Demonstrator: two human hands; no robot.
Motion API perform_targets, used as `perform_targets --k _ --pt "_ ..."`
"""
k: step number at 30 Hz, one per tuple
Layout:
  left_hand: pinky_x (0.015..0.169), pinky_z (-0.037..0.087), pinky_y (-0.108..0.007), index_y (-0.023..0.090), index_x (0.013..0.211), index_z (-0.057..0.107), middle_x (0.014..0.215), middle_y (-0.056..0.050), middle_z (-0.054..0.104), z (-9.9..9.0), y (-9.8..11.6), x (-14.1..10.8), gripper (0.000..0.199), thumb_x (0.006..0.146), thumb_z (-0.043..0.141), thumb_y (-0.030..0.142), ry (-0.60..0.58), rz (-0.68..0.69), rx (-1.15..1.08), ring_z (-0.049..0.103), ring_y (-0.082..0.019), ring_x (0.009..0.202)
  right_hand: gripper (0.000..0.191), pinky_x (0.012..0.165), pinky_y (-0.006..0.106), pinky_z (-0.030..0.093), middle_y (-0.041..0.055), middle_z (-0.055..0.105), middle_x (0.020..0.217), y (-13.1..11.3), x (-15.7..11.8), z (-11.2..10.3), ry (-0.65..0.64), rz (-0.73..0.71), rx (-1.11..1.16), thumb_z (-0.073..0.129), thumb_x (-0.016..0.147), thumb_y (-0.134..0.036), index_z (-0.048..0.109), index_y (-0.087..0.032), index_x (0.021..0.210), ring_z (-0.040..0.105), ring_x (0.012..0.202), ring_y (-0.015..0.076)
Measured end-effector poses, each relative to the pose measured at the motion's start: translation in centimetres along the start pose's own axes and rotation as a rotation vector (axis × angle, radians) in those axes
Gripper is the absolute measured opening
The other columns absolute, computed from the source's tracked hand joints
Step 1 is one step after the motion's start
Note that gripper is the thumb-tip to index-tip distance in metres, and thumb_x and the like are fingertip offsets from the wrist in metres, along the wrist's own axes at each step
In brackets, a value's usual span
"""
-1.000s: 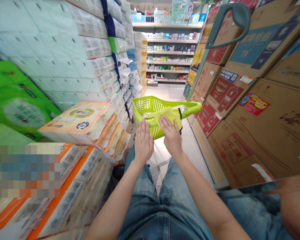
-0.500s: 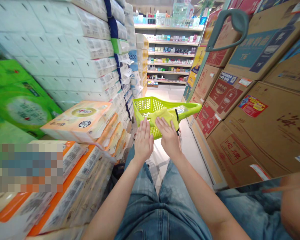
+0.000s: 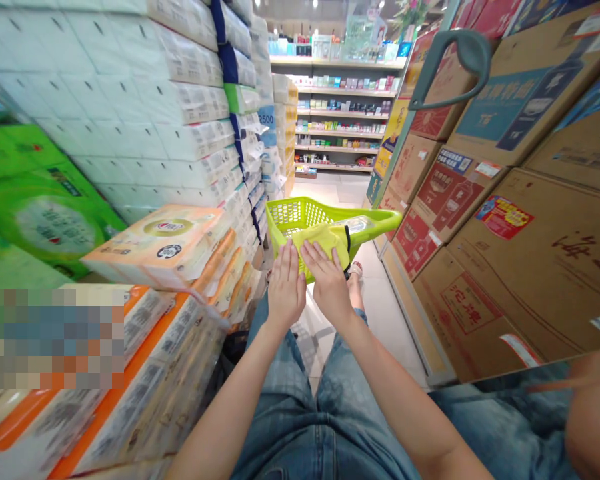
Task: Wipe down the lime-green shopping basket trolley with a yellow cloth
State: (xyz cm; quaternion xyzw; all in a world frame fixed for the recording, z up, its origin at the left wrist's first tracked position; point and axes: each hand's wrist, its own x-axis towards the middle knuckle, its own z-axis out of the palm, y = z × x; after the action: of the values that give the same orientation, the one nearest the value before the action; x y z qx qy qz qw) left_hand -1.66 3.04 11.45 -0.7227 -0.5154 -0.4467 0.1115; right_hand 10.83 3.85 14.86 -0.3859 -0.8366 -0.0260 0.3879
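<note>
In front of my knees stands a lime-green shopping basket with slotted walls and a long handle reaching right. A yellow cloth with a dark edge lies over its near rim. My right hand rests flat on the cloth, fingers stretched out, the tips pointing away from me. Beside it, my left hand lies with straight fingers at the near corner of the basket, their tips touching the rim or the cloth's edge; I cannot tell which. The palms of both hands are hidden.
Stacked white tissue packs and orange tissue packs line the left. Cardboard cartons rise on the right, a grey handle in front of them. A tiled aisle floor leads to stocked shelves.
My right hand and the yellow cloth have slid left along the basket's rim, closer to my left hand. My left hand has hardly moved.
</note>
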Motion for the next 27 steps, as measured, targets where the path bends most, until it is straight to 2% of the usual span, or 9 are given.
perform_targets --k 5,8,12,15,17,19,21,24,27 --pt "0.121 0.022 -0.049 0.013 0.157 0.011 0.162 -0.016 0.023 -0.2 0.2 0.1 0.060 0.101 0.028 0.026 0.003 -0.001 -0.013 0.015 -0.025 0.152 0.077 0.124 0.052 0.012 0.0041 0.047 0.152 4.3 -0.4 -1.5 0.104 0.094 -0.059 0.032 0.078 0.003 0.036 -0.023 0.151 0.033 0.146 0.0175" --pt "0.121 0.022 -0.049 0.014 0.157 0.010 0.162 -0.016 0.023 -0.2 0.3 0.1 0.060 0.101 0.028 0.026 0.008 -0.001 -0.027 0.015 -0.025 0.152 0.082 0.123 0.054 0.014 0.0048 0.046 0.152 5.1 -0.2 -1.6 0.192 0.187 -0.059 0.033 0.075 0.004 0.035 -0.024 0.152 0.031 0.147 0.0191" --pt "0.121 0.022 -0.049 0.014 0.157 0.009 0.163 -0.015 0.021 0.0 0.4 0.0 0.060 0.102 0.027 0.028 0.018 -0.025 -0.043 0.014 -0.025 0.152 0.080 0.123 0.052 0.016 0.0070 0.042 0.154 2.1 0.2 -0.1 0.158 0.196 -0.002 0.033 0.076 0.003 0.033 -0.020 0.153 0.029 0.148 0.0194" --pt "0.121 0.023 -0.048 0.014 0.157 0.011 0.163 -0.015 0.021 0.1 0.2 0.0 0.059 0.102 0.028 0.029 0.014 -0.032 -0.026 0.014 -0.024 0.152 0.075 0.124 0.048 0.017 0.0064 0.041 0.155 -0.6 0.2 0.9 0.074 0.095 0.031 0.034 0.081 0.000 0.032 -0.020 0.153 0.029 0.148 0.0177" --pt "0.121 0.023 -0.048 0.013 0.157 0.012 0.162 -0.016 0.022 0.0 0.0 0.0 0.059 0.102 0.028 0.028 0.003 -0.021 -0.007 0.014 -0.024 0.152 0.071 0.124 0.046 0.017 0.0055 0.042 0.155 -0.9 0.0 1.0 0.036 0.026 0.026 0.034 0.084 -0.002 0.032 -0.020 0.153 0.029 0.148 0.0166" --pt "0.121 0.023 -0.048 0.013 0.157 0.012 0.162 -0.016 0.023 -0.2 -0.1 0.0 0.059 0.101 0.027 0.026 -0.011 -0.004 0.004 0.014 -0.024 0.152 0.071 0.124 0.046 0.018 0.0050 0.042 0.155 0.2 -0.3 0.6 0.012 -0.020 0.004 0.032 0.085 -0.002 0.033 -0.021 0.153 0.029 0.148 0.0160" --pt "0.121 0.023 -0.048 0.013 0.157 0.011 0.162 -0.016 0.024 -0.4 -0.1 0.1 0.059 0.101 0.027 0.025 -0.020 0.008 0.002 0.015 -0.024 0.152 0.073 0.124 0.046 0.018 0.0048 0.043 0.154 2.3 -0.5 -0.2 0.021 -0.023 -0.026 0.031 0.083 0.000 0.032 -0.021 0.153 0.030 0.148 0.0157" --pt "0.121 0.023 -0.048 0.013 0.157 0.010 0.162 -0.015 0.023 -0.4 0.1 0.2 0.060 0.101 0.027 0.025 -0.021 0.006 -0.006 0.015 -0.024 0.152 0.079 0.124 0.049 0.017 0.0048 0.044 0.154 5.5 -0.6 -1.3 0.119 0.061 -0.058 0.031 0.078 0.003 0.032 -0.021 0.153 0.028 0.148 0.0163" --pt "0.121 0.022 -0.048 0.014 0.157 0.009 0.163 -0.015 0.022 -0.3 0.3 0.1 0.060 0.101 0.028 0.025 -0.010 -0.008 -0.017 0.014 -0.023 0.152 0.081 0.124 0.051 0.017 0.0060 0.044 0.154 6.2 -0.3 -1.6 0.207 0.167 -0.043 0.031 0.075 0.003 0.035 -0.020 0.152 0.028 0.149 0.0176"
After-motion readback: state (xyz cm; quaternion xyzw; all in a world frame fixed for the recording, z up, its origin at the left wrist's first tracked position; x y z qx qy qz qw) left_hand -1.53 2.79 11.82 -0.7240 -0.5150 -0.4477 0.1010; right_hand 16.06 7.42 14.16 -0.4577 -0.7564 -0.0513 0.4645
